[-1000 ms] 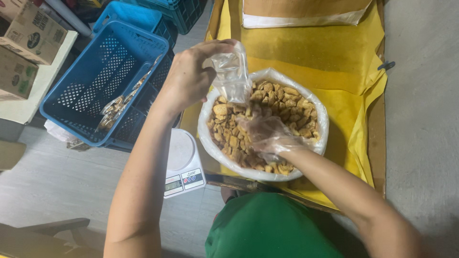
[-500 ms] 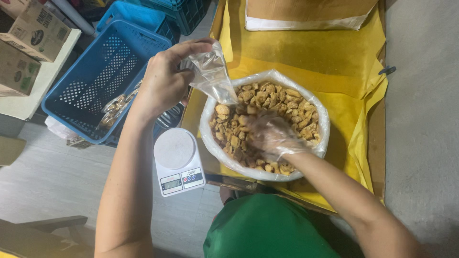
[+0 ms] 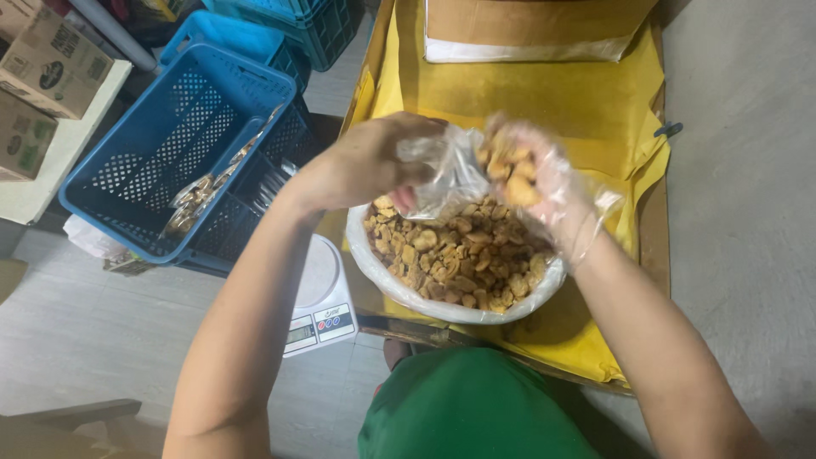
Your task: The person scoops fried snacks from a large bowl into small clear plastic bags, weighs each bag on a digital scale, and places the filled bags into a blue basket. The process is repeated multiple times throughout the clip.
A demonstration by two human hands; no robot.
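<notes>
A white plastic-lined bowl (image 3: pixel 406 291) of brown snack pieces (image 3: pixel 463 251) sits on a yellow sheet in front of me. My left hand (image 3: pixel 361 163) holds a small clear plastic bag (image 3: pixel 449 174) open just above the bowl's far edge. My right hand (image 3: pixel 531 174), covered by a thin clear plastic glove, is raised beside the bag's mouth and clutches a handful of the snack pieces (image 3: pixel 508 170).
A white digital kitchen scale (image 3: pixel 321 302) lies on the floor left of the bowl, partly under my left arm. A blue plastic crate (image 3: pixel 183 144) holding filled bags stands further left. Cardboard boxes (image 3: pixel 47 59) are at the far left, another box (image 3: pixel 531 30) behind the yellow sheet (image 3: pixel 586 102).
My right hand rose out of the bowl with a handful of snack pieces and came up to the bag. My left hand shifted the bag slightly right, over the bowl.
</notes>
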